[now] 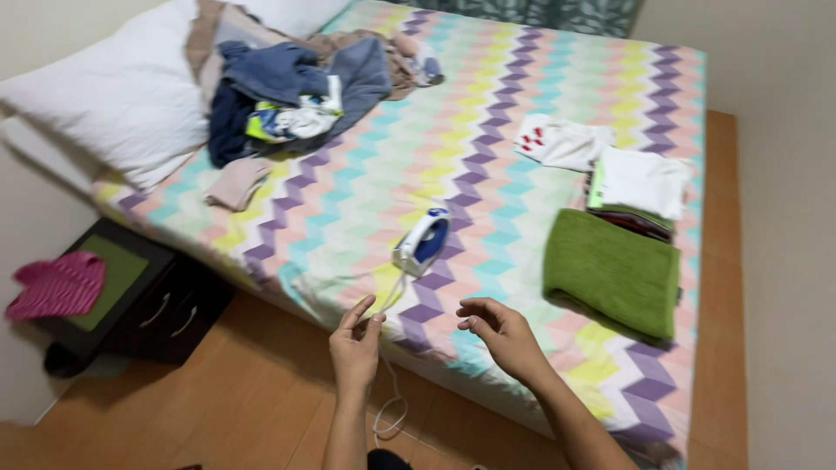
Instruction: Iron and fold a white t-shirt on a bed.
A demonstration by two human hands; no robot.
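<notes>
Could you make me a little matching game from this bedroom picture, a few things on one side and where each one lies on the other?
Things:
1. iron
2. green towel
3. pink cloth
4. white pillow

Places:
A. on the dark bedside cabinet
B. at the head of the bed, beside the heap of clothes
C. near the bed's front edge, just beyond the left hand
D. on the bed's right side, in front of the folded stack

Pairs: 1-C, 2-D, 3-A, 4-B
</notes>
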